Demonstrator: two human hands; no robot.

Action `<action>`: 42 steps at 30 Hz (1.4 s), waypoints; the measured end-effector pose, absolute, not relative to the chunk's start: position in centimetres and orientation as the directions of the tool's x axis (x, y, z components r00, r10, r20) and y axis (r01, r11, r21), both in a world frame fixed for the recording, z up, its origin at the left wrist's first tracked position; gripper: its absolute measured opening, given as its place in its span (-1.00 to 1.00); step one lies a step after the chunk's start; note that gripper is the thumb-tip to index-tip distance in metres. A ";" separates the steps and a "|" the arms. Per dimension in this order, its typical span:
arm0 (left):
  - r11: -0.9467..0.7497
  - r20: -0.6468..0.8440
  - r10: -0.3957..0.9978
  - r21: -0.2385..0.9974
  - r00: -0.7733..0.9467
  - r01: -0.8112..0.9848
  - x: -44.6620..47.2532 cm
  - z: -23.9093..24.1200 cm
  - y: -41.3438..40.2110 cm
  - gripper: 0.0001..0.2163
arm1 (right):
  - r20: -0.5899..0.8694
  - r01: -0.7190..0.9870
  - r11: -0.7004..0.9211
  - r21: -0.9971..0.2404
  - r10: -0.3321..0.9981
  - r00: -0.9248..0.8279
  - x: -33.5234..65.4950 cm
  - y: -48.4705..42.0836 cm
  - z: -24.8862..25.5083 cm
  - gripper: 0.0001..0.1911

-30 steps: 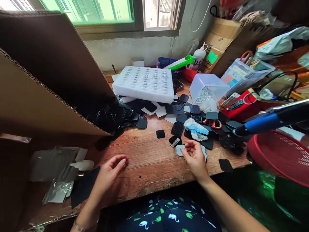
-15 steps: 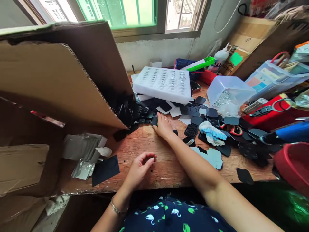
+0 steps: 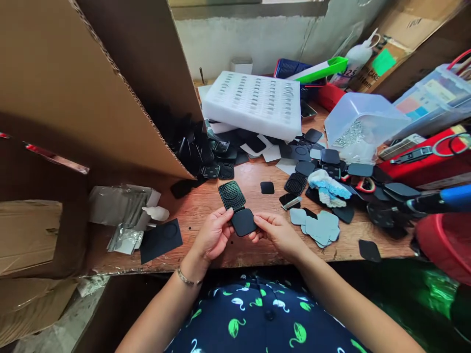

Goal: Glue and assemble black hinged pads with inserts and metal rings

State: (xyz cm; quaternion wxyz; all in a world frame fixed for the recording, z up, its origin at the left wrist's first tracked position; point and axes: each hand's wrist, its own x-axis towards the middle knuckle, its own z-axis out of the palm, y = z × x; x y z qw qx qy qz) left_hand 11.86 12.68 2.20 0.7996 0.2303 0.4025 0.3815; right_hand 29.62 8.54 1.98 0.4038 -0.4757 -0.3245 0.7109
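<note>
A black hinged piece made of two rounded squares (image 3: 243,222) is unfolded between my hands near the table's front edge. Its upper half has a ribbed grid with circles; the lower half is smooth and plain. My left hand (image 3: 214,232) pinches it at the left, by the hinge. On the right side of the smooth half, my right hand (image 3: 278,234) grips the edge with thumb and fingers. Just beyond lies a small black square pad (image 3: 267,188). More black pieces (image 3: 225,170) are heaped beside the cardboard at the back left.
A large cardboard box (image 3: 121,98) stands on the left. White foam tray (image 3: 253,105) rests at the back. To the right are pale pads (image 3: 321,229), a blue-white crocheted cloth (image 3: 328,188), a clear bin (image 3: 362,117) and a red container (image 3: 445,240). Plastic bags (image 3: 123,215) lie front left.
My right hand has come back from the pile towards me with the black hinged piece. My left hand now holds it too. The view has tilted downward.
</note>
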 end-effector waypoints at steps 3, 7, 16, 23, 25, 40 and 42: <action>0.621 -0.477 0.780 0.669 0.404 -0.408 12.4 2.9 12.4 -0.72 | -0.422 -0.350 -0.470 -0.810 0.882 -0.209 30.6 7.9 3.0 -0.49; 0.610 -0.471 0.789 0.672 0.393 -0.420 12.5 3.5 12.2 -0.75 | -0.392 -0.323 -0.428 -0.844 0.904 -0.172 30.9 7.7 3.6 -0.53; 0.639 -0.501 0.766 0.659 0.402 -0.396 11.8 3.7 11.4 -0.68 | -0.385 -0.289 -0.388 -0.875 0.920 -0.069 30.3 7.7 3.3 -0.57; 0.669 -0.524 0.742 0.619 0.418 -0.412 11.1 3.5 11.0 -0.66 | -0.398 -0.308 -0.398 -0.864 0.915 -0.065 29.8 7.4 3.3 -0.62; 0.686 -0.540 0.726 0.614 0.426 -0.391 11.1 3.4 11.0 -0.68 | -0.386 -0.276 -0.390 -0.878 0.920 -0.071 29.8 7.4 3.5 -0.62; 0.697 -0.658 0.688 0.483 0.306 -0.529 12.8 3.5 10.9 -0.93 | 0.484 0.706 0.592 -0.388 0.783 -0.391 29.7 6.4 1.4 -0.44; 0.712 -0.695 0.642 0.384 0.323 -0.588 13.4 3.6 10.4 -0.91 | 0.553 0.686 0.641 -0.344 0.729 -0.404 29.9 6.5 1.0 -0.51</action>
